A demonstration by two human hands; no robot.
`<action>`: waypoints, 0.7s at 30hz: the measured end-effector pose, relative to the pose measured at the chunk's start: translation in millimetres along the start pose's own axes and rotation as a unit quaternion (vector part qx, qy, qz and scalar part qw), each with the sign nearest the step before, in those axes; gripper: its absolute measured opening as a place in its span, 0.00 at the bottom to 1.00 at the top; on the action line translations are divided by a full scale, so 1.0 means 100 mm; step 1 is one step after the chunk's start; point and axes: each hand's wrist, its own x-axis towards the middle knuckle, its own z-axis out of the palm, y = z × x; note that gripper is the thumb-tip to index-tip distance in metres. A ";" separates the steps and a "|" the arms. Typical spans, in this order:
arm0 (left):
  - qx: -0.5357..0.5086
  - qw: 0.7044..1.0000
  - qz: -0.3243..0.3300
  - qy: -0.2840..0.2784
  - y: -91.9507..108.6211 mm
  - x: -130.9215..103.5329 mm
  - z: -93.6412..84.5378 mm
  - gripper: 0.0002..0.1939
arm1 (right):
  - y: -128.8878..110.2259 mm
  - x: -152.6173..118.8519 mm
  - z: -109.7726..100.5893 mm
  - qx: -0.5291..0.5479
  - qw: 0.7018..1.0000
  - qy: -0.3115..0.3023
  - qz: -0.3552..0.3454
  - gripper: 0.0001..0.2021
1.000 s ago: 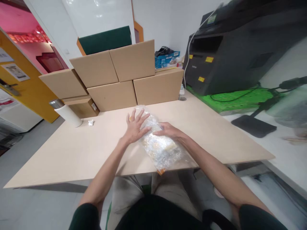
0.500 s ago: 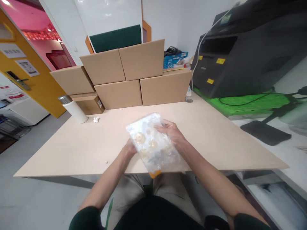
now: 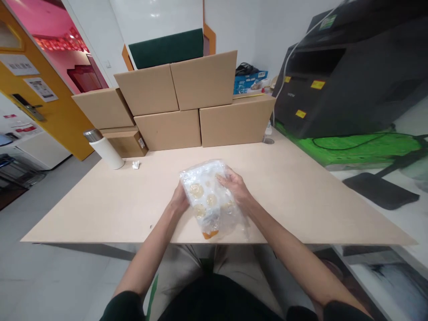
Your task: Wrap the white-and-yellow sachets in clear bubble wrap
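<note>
A clear plastic bag (image 3: 211, 196) with a white, gold-spotted item inside is held between my two hands near the table's front edge. An orange patch shows at its lower end. My left hand (image 3: 181, 197) grips the bag's left side, its fingers partly hidden behind it. On the right side, my right hand (image 3: 236, 183) is closed on the bag, with thumb on top. The loose clear plastic hangs at the lower right of the bag.
Cardboard boxes (image 3: 167, 131) are stacked along the back of the pale table (image 3: 100, 205). A white bottle (image 3: 107, 152) and crumpled white paper (image 3: 135, 165) stand at the left. A dark printer (image 3: 334, 89) is at the right, beside a green surface (image 3: 361, 147).
The bag's lower end has swung slightly left and sits flatter, both hands still on it. The whole view has shifted a little.
</note>
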 end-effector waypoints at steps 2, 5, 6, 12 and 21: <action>0.009 1.000 0.000 0.013 0.03 -0.03 0.00 0.16 | 0.00 -0.01 0.00 -0.056 0.997 0.020 -0.053 0.18; 0.012 0.999 0.033 0.025 0.05 -0.09 0.04 0.14 | -0.03 -0.05 0.02 -0.086 0.992 0.020 -0.088 0.16; 0.006 0.997 0.065 0.028 0.05 -0.11 0.05 0.14 | -0.04 -0.07 0.03 -0.065 0.995 -0.001 -0.073 0.16; -0.045 0.975 0.207 -0.063 0.12 -0.33 0.11 0.38 | -0.03 -0.17 0.12 0.086 0.992 -0.084 0.037 0.20; 0.100 0.971 0.212 -0.052 0.08 -0.50 -0.06 0.44 | -0.05 -0.20 0.10 -0.010 0.998 -0.051 -0.018 0.15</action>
